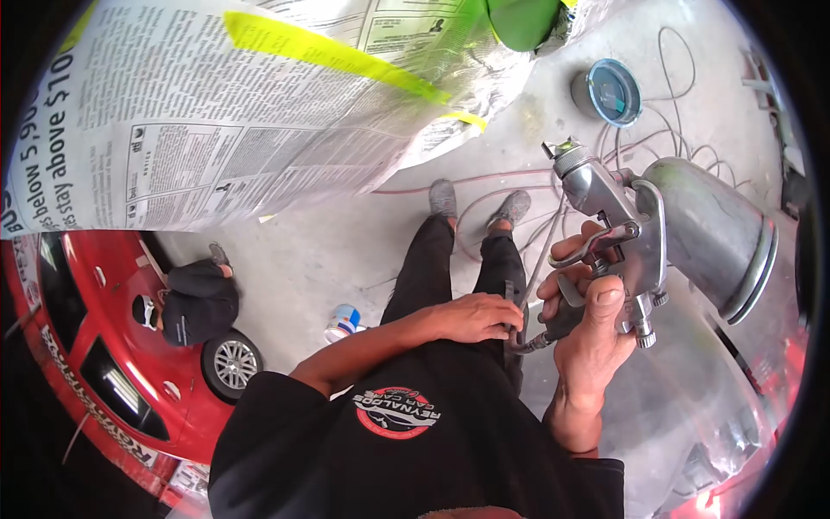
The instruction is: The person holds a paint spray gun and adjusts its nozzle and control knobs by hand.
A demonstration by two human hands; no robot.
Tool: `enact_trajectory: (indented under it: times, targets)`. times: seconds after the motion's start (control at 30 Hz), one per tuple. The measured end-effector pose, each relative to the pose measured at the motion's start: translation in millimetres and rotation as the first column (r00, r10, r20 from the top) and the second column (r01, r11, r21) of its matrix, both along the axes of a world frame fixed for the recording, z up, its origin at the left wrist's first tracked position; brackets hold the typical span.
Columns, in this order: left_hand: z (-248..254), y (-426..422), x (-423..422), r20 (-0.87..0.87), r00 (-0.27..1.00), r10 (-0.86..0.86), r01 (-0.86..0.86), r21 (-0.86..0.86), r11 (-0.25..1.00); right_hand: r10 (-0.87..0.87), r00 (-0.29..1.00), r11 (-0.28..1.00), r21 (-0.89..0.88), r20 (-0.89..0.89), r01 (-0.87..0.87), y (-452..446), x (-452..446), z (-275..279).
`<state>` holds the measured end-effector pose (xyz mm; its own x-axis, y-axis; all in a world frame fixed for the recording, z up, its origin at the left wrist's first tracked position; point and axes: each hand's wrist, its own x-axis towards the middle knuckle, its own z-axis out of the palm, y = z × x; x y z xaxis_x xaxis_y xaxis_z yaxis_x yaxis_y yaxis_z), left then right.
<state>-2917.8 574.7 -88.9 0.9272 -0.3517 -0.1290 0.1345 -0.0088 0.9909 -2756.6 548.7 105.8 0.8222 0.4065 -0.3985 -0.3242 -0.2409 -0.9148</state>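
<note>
My right hand is closed around the grip of a metal spray gun, fingers by its trigger. The gun's grey paint cup tilts to the right, and its nozzle faces up and left in the view. A thin air hose bends into the gun's lower fitting. In front of my waist, my left hand has its fingers curled beside that hose and a narrow dark strip; what they grip is hard to make out. Newspaper masking with yellow tape covers a panel ahead, beside a green painted part.
Hoses coil over the floor near a blue-grey bucket. A small white-and-blue can stands left of my legs. Further left, a person crouches beside a red car. Translucent sheeting spreads at right.
</note>
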Motion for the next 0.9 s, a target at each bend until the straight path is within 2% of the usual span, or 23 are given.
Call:
enact_trajectory:
  times: [0.17, 0.27, 0.37, 0.47, 0.7, 0.9]
  targets:
    - [8.1, 4.9, -8.3, 0.072, 0.996, 0.061, -0.060, -0.009, 0.998, -0.021, 1.000, 0.999, 0.031, 0.020, 0.021, 6.3, -5.8, 15.2]
    - [11.3, 11.0, -9.2, 0.054, 0.998, 0.041, -0.041, 0.001, 0.999, -0.095, 0.994, 0.988, 0.119, -0.051, 0.100, 10.7, -6.8, 22.3]
    - [8.2, 7.9, -12.7, 0.102, 0.993, 0.052, -0.054, 0.012, 0.998, -0.065, 0.997, 0.998, -0.007, 0.049, 0.066, 14.5, -7.1, 20.0]
    - [6.4, 6.9, -13.3, 0.154, 0.987, 0.048, -0.051, 0.019, 0.999, -0.064, 0.997, 0.997, -0.051, 0.043, 0.066, 16.8, -5.8, 20.7]
    - [10.6, 16.6, -12.2, 0.126, 0.992, 0.018, -0.021, 0.024, 0.999, -0.081, 0.995, 0.996, 0.037, 0.051, 0.080, 14.1, -9.4, 21.1]
    - [2.8, 14.8, -15.1, 0.099, 0.995, 0.012, -0.014, 0.026, 1.000, -0.095, 0.995, 0.994, -0.045, 0.019, 0.096, 14.7, -8.1, 13.1]
